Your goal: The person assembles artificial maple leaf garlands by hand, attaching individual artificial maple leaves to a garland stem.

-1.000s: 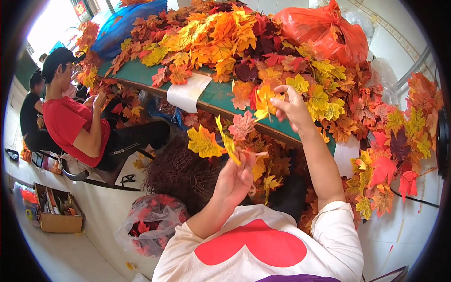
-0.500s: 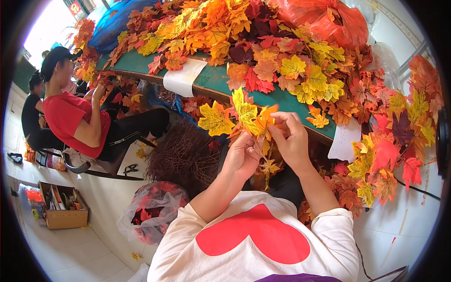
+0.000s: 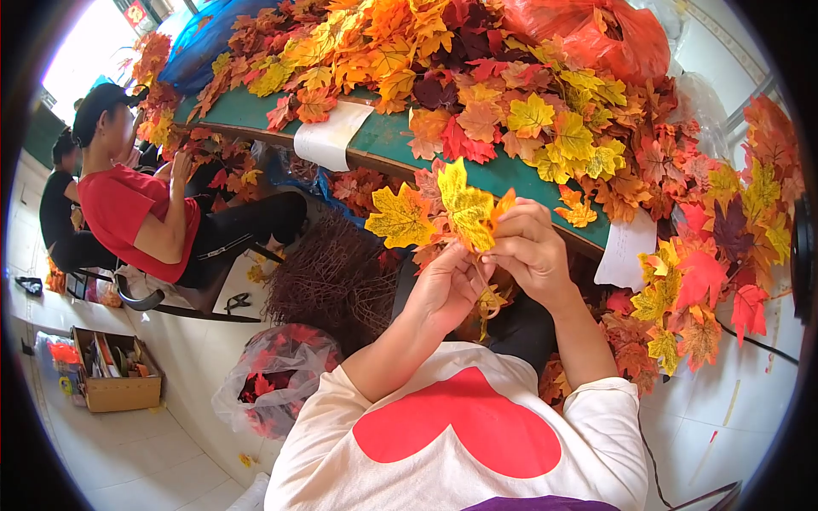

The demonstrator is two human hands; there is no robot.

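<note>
A small spray of artificial maple leaves (image 3: 467,204), yellow and orange, stands above my two hands in front of the green table. Its stem end is pinched by my left hand (image 3: 450,285), thumb and fingers closed together. Close against it on the right, my right hand (image 3: 532,255) is closed at the base of the leaves, its fingertips on an orange leaf and the stem. A thin tan stem (image 3: 489,302) curls down below both hands. My fingers hide the spot where leaves and stem meet.
Heaped artificial leaves (image 3: 477,77) cover much of the green table (image 3: 383,136). A red plastic bag (image 3: 596,43) lies on the heap. Brown twigs (image 3: 319,277), a clear bag of red leaves (image 3: 277,383) and a cardboard box (image 3: 123,387) stand on the floor. A person in red (image 3: 136,204) sits at left.
The leaf spray has shifted slightly right and turned, its yellow leaf now broader to view. My right hand has come down closer to my left, and the tan stem end now shows below.
</note>
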